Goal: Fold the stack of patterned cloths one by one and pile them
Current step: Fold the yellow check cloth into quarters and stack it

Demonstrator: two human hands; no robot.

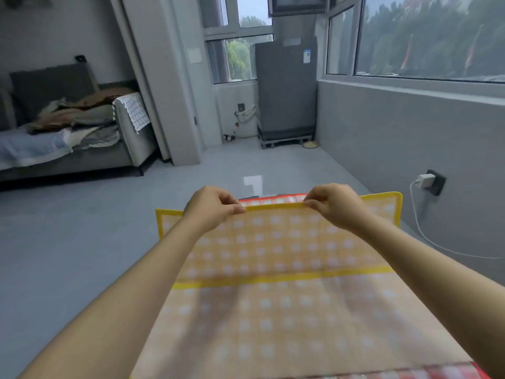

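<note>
Both hands, left hand (pixel 216 209) at ten o'clock and right hand (pixel 332 205) at two, pinch the far hem of the yellow checked cloth (pixel 273 269), held up over a red checked cloth (pixel 273 200); uneven pulling would likely skew the fold

This is a home, a small flat's living area. A grey sofa (pixel 68 149) piled with crumpled laundry (pixel 73 116) fills the left of the frame. At centre top a grey fridge (pixel 285 88) stands beside tall windows (pixel 431 34) facing trees. A phone charger (pixel 426 178) is plugged into a wall socket at right, above grey floor tiles (pixel 82 228).
</note>
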